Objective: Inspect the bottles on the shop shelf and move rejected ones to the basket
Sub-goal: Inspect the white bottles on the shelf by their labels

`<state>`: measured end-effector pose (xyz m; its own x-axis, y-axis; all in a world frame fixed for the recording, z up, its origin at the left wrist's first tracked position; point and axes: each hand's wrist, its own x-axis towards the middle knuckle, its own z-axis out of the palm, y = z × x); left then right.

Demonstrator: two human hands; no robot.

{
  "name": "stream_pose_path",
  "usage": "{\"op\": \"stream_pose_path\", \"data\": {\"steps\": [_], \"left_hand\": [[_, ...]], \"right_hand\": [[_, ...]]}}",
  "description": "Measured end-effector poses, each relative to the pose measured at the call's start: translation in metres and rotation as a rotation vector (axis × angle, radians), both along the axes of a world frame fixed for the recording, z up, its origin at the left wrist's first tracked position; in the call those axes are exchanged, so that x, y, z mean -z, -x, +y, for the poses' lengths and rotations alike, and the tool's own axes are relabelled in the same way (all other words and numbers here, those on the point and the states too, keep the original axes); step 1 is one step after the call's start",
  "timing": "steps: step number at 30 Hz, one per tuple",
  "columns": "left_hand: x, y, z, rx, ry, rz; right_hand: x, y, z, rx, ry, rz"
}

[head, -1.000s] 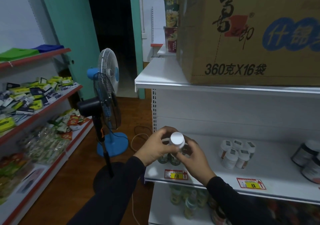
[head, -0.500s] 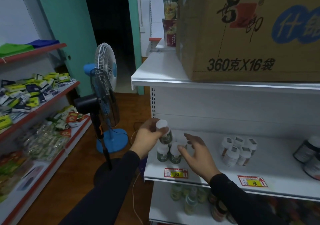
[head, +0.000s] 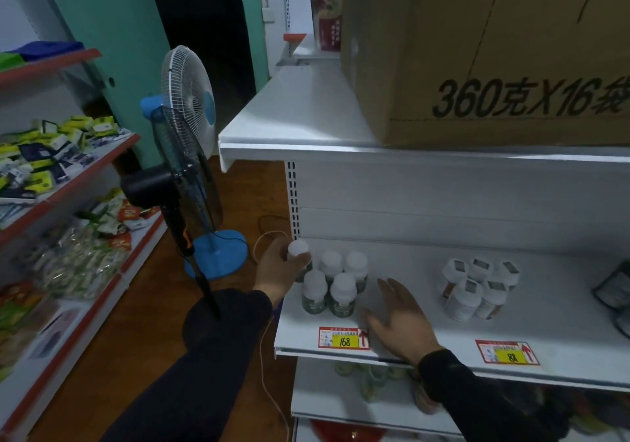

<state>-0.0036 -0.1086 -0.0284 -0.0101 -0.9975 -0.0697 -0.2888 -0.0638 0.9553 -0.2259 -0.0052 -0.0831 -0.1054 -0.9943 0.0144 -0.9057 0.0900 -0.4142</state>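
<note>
The left hand (head: 280, 269) gripped a white-capped bottle (head: 299, 254) at the far left end of the white shelf (head: 402, 346), its fingers curled round the body just under the cap. The bottle was upright and sat just left of a cluster of four like bottles (head: 335, 286), green-labelled with white caps, which stood on the shelf in two rows of two. The right hand (head: 400, 319) lay over the near edge of the shelf, just right of that cluster, palm down with its fingers straight and spread, holding nothing. Whether it touched the shelf could not be told. A red and yellow price tag (head: 343, 338) marked 168 was fixed to the shelf edge beside the right hand. Farther right stood a second group of white bottles (head: 479, 286). A large cardboard box (head: 477, 53) rested on the shelf above. To the left, on the wooden floor, stood a blue and white fan (head: 187, 107).
</note>
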Motion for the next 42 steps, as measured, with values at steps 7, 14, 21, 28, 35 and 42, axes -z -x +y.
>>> {"op": "stream_pose_path", "data": {"steps": [7,14,21,28,35,42], "left_hand": [[0.025,0.008,-0.010,0.043,-0.065,-0.021],[0.023,0.010,-0.010,0.034,-0.110,-0.017],[0.017,0.010,-0.010,0.043,-0.095,-0.078],[-0.010,0.023,-0.013,0.201,0.186,-0.478],[-0.014,0.040,-0.019,0.408,0.194,-0.837],[-0.019,0.045,-0.015,0.428,0.213,-0.911]], "right_hand": [[0.024,0.001,-0.007,0.012,-0.024,0.116],[0.037,0.003,-0.007,0.017,-0.080,0.159],[0.043,0.003,-0.006,0.031,-0.093,0.188],[0.047,0.004,-0.007,0.019,-0.071,0.214],[0.049,0.005,-0.008,0.033,-0.099,0.184],[0.049,0.006,-0.010,0.012,-0.094,0.176]]}}
